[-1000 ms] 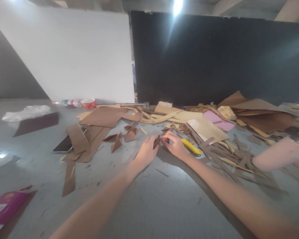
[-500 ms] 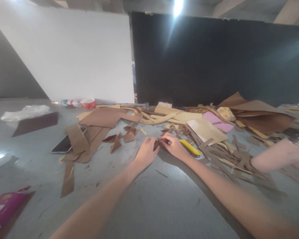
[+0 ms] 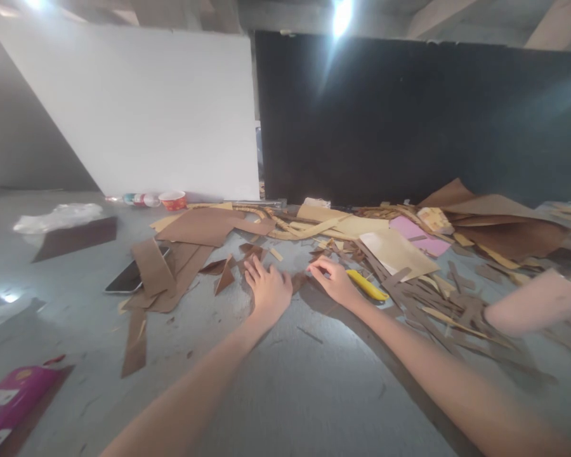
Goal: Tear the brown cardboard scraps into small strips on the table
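Note:
My left hand [image 3: 270, 292] is open, its fingers spread low over the table at the edge of some folded brown pieces [image 3: 224, 278]. To its right, my right hand [image 3: 334, 279] is closed in a pinch at the end of a small brown piece [image 3: 299, 280] that looks like card or thin leather. Part of this piece is hidden by the left hand. A yellow utility knife [image 3: 367, 285] lies just right of my right hand. Small brown and tan scraps [image 3: 335, 246] are scattered beyond the fingers.
A phone [image 3: 124, 278] lies partly under brown sheets [image 3: 193, 227] on the left. Brown strips [image 3: 423, 304] pile up at right, near another person's arm [image 3: 528, 303]. A red cup [image 3: 173, 200] stands by the white panel [image 3: 171, 114]; a purple packet [image 3: 14, 403] is front left.
My left hand has let go of the small brown piece, moved left and spread its fingers. My right hand stays pinched in nearly the same place. The view has shifted slightly.

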Demonstrator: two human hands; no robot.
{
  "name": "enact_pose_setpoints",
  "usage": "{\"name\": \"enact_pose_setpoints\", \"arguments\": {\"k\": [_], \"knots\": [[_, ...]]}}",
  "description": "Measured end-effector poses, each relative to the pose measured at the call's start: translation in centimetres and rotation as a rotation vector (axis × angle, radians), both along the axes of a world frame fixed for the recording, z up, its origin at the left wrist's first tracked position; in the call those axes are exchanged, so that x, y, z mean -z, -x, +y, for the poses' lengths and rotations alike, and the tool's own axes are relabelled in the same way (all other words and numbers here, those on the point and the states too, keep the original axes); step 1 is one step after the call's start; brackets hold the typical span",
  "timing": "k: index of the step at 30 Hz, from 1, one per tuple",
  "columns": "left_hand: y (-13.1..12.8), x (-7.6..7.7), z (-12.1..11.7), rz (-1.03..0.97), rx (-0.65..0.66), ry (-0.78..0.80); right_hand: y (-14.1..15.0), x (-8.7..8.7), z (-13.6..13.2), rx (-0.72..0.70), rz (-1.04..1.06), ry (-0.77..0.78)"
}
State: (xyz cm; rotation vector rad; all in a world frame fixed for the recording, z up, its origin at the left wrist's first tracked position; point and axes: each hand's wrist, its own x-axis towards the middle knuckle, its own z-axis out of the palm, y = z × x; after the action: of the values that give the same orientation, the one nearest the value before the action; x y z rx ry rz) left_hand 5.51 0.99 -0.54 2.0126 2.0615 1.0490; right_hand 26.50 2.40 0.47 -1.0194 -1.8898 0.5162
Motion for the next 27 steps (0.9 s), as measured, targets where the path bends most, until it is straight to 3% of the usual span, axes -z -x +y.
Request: {"name": "enact_pose_setpoints", "arguments": {"k": [6, 14, 24, 27], "knots": [[0.2, 0.7, 0.4, 0.048, 0.022, -0.003, 0.0, -0.1, 0.0, -0.004, 0.002, 0.012], [-0.1, -0.5, 0.0, 0.117, 0.050, 0.070, 0.1, -0.1, -0.1, -0.004, -0.005, 0.011], [0.2, -0.6, 0.1, -0.082, 0.053, -0.037, 0.2, -0.2, -0.1, -0.013, 0.023, 0.009], [0.2, -0.7, 0.4, -0.176, 0.125, -0.108, 0.1, -0.1, 0.0, -0.011, 0.015, -0.004]]}}
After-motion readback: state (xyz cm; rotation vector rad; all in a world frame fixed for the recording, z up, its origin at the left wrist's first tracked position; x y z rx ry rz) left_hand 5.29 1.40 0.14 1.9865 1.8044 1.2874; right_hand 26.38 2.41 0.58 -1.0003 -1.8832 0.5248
